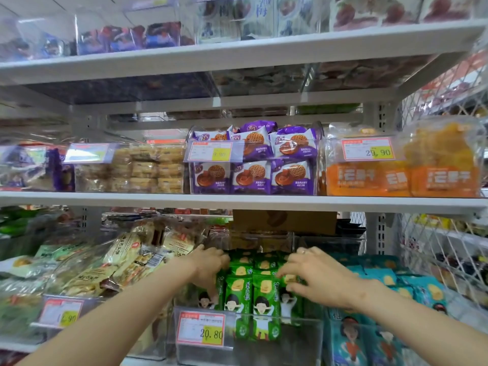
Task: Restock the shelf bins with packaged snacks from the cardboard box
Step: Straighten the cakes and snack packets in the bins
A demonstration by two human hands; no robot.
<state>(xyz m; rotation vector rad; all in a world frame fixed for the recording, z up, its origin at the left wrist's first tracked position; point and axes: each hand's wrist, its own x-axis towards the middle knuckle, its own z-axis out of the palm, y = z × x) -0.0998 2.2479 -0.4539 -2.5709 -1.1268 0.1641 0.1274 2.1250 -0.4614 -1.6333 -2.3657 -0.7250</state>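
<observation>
While green snack packets (247, 283) stand upright in the clear bin (301, 336) at six o'clock, our left hand (211, 262) and right hand (314, 273) press their sides, fingers curled around them.

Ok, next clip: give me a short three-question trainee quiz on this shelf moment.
1. True or false: both hands are on the green packs.
2. Which price shows on the tag of the bin holding them? A) 29.90 B) 20.80 C) 12.50
3. What colour are the packs in the next bin toward the right hand?

Key
1. True: the left hand and the right hand flank the stack, fingers on the packs.
2. B.
3. Teal blue.
</observation>
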